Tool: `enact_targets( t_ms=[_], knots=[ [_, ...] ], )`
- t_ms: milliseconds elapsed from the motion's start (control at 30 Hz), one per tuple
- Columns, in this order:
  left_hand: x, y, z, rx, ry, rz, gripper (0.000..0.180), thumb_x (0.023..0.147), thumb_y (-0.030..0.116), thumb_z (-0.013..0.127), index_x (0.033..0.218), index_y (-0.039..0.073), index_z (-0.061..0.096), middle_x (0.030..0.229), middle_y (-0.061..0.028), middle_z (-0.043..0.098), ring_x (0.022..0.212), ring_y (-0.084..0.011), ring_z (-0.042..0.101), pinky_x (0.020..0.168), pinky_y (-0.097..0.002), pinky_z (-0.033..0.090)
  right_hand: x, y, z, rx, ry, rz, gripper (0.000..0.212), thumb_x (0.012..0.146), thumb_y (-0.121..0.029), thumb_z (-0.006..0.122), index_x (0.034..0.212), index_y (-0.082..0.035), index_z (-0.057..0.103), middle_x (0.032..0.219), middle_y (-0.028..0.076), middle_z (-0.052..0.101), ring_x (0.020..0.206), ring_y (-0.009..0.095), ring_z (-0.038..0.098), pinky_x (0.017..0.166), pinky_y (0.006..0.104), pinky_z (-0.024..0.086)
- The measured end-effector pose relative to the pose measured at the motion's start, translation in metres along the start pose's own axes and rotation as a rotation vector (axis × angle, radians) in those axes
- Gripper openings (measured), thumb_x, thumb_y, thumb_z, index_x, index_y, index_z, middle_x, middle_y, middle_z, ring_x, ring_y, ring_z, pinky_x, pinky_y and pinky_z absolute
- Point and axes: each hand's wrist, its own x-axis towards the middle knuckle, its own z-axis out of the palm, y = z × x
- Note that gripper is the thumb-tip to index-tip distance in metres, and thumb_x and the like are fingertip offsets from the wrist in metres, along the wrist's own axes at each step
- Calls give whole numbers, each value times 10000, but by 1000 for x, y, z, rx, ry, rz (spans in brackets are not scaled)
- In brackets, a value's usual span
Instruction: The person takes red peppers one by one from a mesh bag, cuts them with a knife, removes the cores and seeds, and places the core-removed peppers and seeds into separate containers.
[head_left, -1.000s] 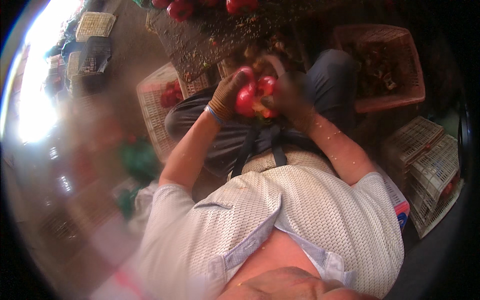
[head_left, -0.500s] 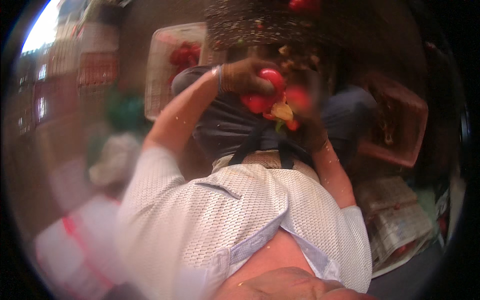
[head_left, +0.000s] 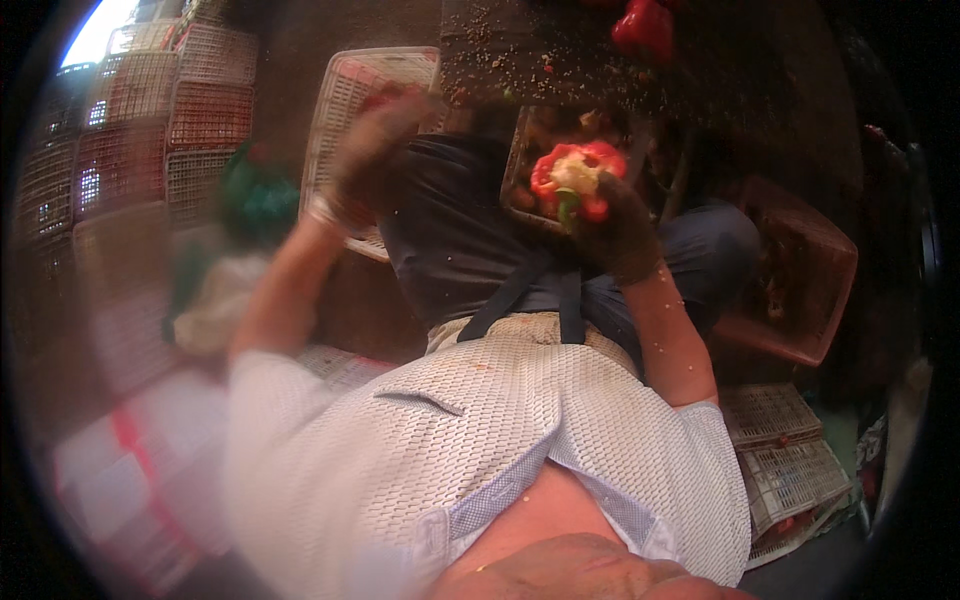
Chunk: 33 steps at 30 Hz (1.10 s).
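Observation:
My right hand (head_left: 622, 232), in a dark glove, grips the cut top of a red bell pepper (head_left: 580, 168). Its pale seed core faces up and a green stem hangs at the lower side. This piece is above a dark bin (head_left: 513, 190) between my knees, which holds scraps. My gloved left hand (head_left: 375, 155) reaches over the white slatted crate (head_left: 320, 140) by my left knee. Motion smears its fingers, so their grip is unclear. Red pepper pieces (head_left: 392, 95) show in that crate, just past the hand.
Ahead is a dark surface (head_left: 520, 50) strewn with seeds, with a whole red pepper (head_left: 645, 30) on it. A reddish crate (head_left: 800, 270) stands right; a slatted basket (head_left: 790, 460) lies nearer. Stacked crates (head_left: 120, 170) and a green bundle (head_left: 255, 205) are at left.
My left hand has moved left from my lap, where it held a red pepper part, to the white crate. My right hand has risen slightly, still holding the pepper top.

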Motion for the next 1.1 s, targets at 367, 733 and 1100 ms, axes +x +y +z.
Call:
enact_targets(
  t_ms=[367,733,1100],
  knots=[
    [33,58,166,11,-414,-20,458,773,51,741,1210,43,606,1162,-166,648,973,-333,671,824,-387,567,-31,9,-2,891,287,688,578,851,-319,756,1317,-85,509,1206,120,600,1097,250,610,931,402,542],
    [21,62,152,-671,-264,-160,607,709,73,863,1247,51,583,1157,-94,660,1093,-192,617,980,-339,505,-17,-19,-12,325,280,573,381,823,-241,778,1104,-9,664,1019,83,696,935,170,663,851,304,545],
    [25,5,171,-986,-218,-419,681,724,17,845,1302,81,491,1056,-94,636,1025,-232,621,913,-355,536,-32,0,-15,178,183,213,439,901,-277,685,1239,-22,569,1145,118,663,995,237,667,899,357,547]
  ],
)
